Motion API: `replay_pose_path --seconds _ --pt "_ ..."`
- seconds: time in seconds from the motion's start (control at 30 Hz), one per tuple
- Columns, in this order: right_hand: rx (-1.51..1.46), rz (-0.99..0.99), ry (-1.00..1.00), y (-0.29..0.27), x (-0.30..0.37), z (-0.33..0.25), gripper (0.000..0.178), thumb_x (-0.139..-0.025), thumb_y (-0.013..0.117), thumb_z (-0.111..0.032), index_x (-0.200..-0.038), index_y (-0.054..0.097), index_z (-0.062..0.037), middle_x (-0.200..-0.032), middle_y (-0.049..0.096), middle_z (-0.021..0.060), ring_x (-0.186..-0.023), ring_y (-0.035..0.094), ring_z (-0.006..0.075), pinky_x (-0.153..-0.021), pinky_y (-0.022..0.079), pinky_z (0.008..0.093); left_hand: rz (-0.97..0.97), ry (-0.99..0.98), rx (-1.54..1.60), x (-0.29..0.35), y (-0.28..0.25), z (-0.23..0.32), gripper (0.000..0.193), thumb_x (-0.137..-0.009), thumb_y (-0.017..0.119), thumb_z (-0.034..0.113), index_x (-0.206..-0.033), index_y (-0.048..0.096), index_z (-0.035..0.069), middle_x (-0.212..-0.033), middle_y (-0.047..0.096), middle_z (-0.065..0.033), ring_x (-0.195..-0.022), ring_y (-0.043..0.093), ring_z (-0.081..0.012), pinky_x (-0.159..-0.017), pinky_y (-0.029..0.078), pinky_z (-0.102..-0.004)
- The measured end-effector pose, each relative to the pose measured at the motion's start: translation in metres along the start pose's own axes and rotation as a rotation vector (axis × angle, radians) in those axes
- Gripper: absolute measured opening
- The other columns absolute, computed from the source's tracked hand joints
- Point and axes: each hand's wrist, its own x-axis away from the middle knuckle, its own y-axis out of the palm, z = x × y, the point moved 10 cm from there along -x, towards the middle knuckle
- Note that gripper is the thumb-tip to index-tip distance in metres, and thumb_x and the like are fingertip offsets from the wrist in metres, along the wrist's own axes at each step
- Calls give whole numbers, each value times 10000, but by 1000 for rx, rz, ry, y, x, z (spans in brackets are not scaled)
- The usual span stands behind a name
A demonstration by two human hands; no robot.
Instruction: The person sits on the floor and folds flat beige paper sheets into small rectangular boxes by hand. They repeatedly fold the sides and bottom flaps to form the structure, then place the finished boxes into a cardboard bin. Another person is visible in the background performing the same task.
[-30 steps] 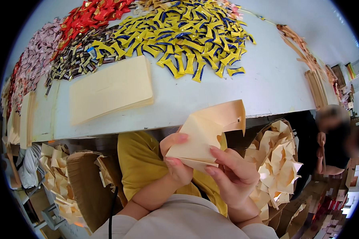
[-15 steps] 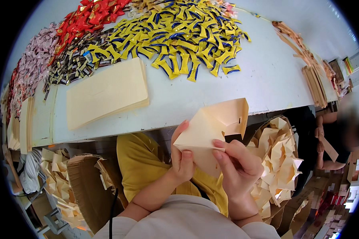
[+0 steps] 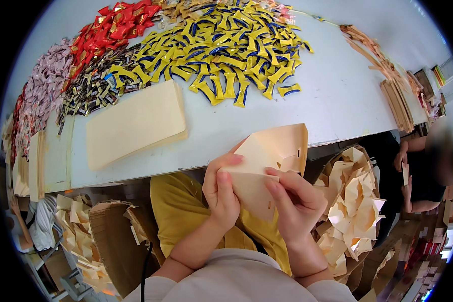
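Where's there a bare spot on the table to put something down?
The biggest bare patch of the white table lies between the yellow-wrapped candies and the tan card stack on the right. A narrow one lies left of the flat cream card stack. It's crowded at far left, with heaps of red candies, dark candies and pink candies.

Bright, diffuse light covers the white tabletop (image 3: 337, 95); shadow lies beneath. Fisheye distortion bends edges toward black corners. Blur clouds mid-right.
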Motion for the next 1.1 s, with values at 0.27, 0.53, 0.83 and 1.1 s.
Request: replay_pose_path --seconds 0.27,0.53,0.83,1.1 --pt "-255 23 300 9 -27 19 158 -912 712 -11 -1049 715 68 -843 730 47 -685 576 21 -578 456 182 -135 -146 280 -10 23 -6 682 -1055 412 264 -1605 23 158 -1497 400 -148 -1336 468 -276 -1078 437 -410" --pt "323 -261 -169 -3 -65 -30 319 -919 613 67 -1224 675 -5 -817 732 53 -610 553 45 -569 470 200 -162 -811 626 -23 26 -27 532 -1077 368 184 -1587 218 161 -1514 432 -80 -1329 496 -205 -1069 463 -369" --pt "371 -936 -491 51 -69 -61 437 -771 763 -15 -1190 730 -134 -1094 727 105 -834 670 269 -713 546 347 -399 -1080 989 -8 29 -39 492 -1090 396 272 -1551 316 120 -1467 499 -80 -1256 573 -205 -1046 489 -360" --pt "434 -496 -205 21 -111 -36 97 -832 786 -80 -849 743 6 -562 549 14 -498 348 30 -456 288 225 -500 -775 1138 -30 43 29 678 -1047 372 545 -1568 282 119 -1533 426 -103 -1358 477 -282 -1075 449 -446"
